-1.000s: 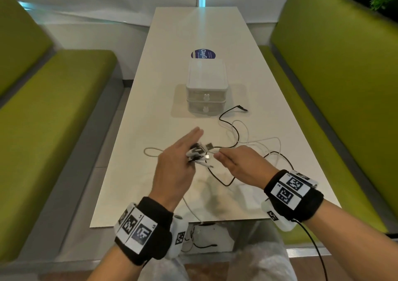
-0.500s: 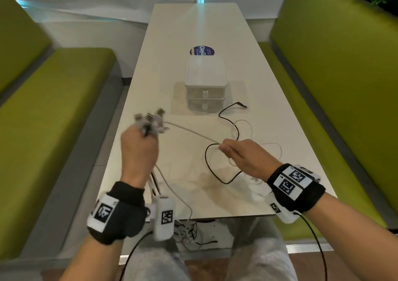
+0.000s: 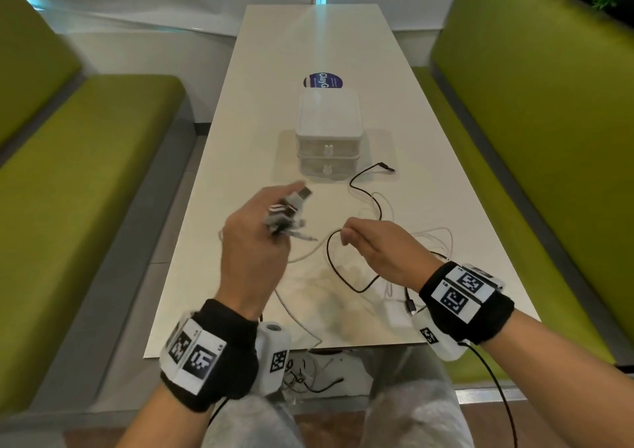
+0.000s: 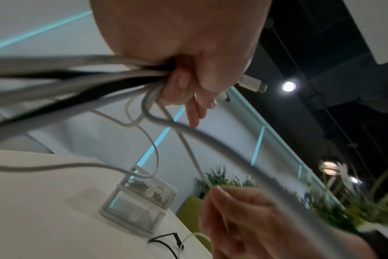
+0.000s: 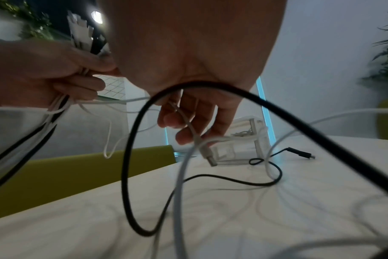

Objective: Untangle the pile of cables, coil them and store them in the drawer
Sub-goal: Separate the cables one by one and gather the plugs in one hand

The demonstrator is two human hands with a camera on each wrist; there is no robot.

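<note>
Head view: cables [image 3: 363, 241] mostly loose on desk [image 3: 308, 52] near its front edge, black + white strands crossing, some trailing off the edge toward the lap. Left hand [image 3: 254, 241] raised just over desk, fingers curled round a bunch of plug ends [image 3: 291, 207], connectors sticking out past the fingers. Right hand [image 3: 374, 252] beside it, fingertips pinching a thin white strand. Drawer unit [image 3: 327, 138] farther back on desk, both drawers closed, well apart from hands. Round blue sticker [image 3: 322, 81] behind unit, reads "ClayG", rest cut off. Wristbands w/ square black-and-white code tags, no legible text.

Left wrist view: left hand [image 4: 188, 73] clamped on several strands, white + black, plug [image 4: 253, 84] poking past the fingers. Right hand [image 4: 244, 219] below, blurred, thin white strand between fingertips.

Right wrist view: right hand [image 5: 188, 113] loosely curled, white strand w/ USB plug [image 5: 207, 154] running through fingers; black loop [image 5: 131, 157] draped across.

Handling, as judgement: light, limp, smooth-jacketed, so prone to slip and snag on each other. Best taken at the rigid plug ends, then fed out one strand at a time; no hard tugging at connector necks.
</note>
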